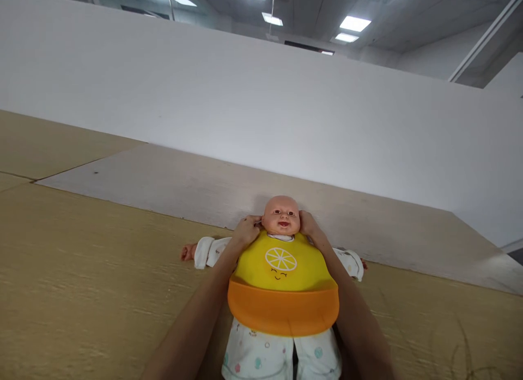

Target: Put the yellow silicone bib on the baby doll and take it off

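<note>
Both forearms are slanting in from the lower edge, passing along either side of the doll (281,214) and converging toward its head. The hands are standing apart, one at each side of the neck, with the doll's head sitting between them. Here on one side, the left hand (247,229) is bending its fingers in by the ear and the top of the bib (283,285); over on the other, the right hand (309,225) is tucking its fingers behind the head, out of sight. Whether either is gripping a strap, I cannot tell, since the fingertips are hiding behind the neck. And the doll itself is lying face up on the wooden counter (102,271), its arms spreading wide and its head coming close to the pale strip (220,187) along the wall (261,108). The bib is covering its chest, glowing yellow with a white lemon slice and a smiling face, while an orange pocket (283,313) is curving across the bottom. Below, white spotted trousers (261,354) are showing.
</note>
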### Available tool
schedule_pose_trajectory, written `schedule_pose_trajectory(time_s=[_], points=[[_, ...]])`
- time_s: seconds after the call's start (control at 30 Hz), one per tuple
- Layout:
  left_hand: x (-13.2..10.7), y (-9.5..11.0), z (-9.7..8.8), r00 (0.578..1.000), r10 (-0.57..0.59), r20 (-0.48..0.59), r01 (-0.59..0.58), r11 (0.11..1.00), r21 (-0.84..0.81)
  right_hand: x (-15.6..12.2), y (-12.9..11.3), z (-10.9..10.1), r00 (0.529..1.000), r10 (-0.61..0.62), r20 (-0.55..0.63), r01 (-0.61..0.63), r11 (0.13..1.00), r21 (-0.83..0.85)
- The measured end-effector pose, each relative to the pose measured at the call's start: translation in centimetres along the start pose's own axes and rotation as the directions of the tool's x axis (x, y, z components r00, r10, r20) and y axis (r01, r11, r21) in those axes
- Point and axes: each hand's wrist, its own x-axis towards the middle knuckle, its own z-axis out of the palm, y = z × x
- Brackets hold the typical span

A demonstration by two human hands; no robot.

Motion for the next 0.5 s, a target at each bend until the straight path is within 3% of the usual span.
schedule_pose_trajectory(time_s=[0.23, 0.4, 0.5], points=[[0.0, 0.1, -0.1, 1.0, -0.011, 0.02, 0.011, 1.0, -0.004, -0.1, -0.2, -0.3, 1.0, -0.001, 0.005, 0.001, 1.0, 0.01], [0.2, -0.2, 0.0, 1.0, 0.01, 0.023, -0.01, 0.999, 0.036, 0.1, 0.9, -1.3, 0.996, -0.022, 0.091, 0.017, 0.998, 0.059], [0.3, -0.4, -0.2, 1.0, 0.002, 0.001, -0.002, 1.0, -0.031, -0.8, 1.5, -2.2, 0.988, 0.008, 0.152, -0.022, 0.996, 0.092]])
